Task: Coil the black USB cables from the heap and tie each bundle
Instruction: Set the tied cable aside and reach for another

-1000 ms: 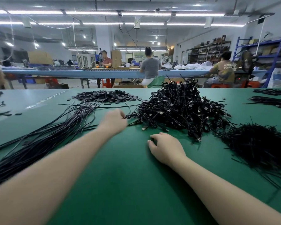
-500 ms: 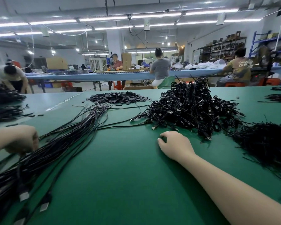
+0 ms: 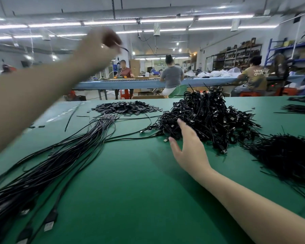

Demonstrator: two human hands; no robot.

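The loose cables (image 3: 48, 164) lie fanned left of the coiled heap (image 3: 208, 118) on the counter (image 3: 130, 182): light, limp, tangle-prone, best taken near the plugs. The blurred, raised left hand (image 3: 102, 43) pinches one cable end; the right hand (image 3: 188, 148), fingers spread, touches the heap.

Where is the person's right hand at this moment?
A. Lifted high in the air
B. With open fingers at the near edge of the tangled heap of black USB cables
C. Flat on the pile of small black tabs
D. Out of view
B: the right hand reaches with spread fingers against the tangled heap of black USB cables on the green table.
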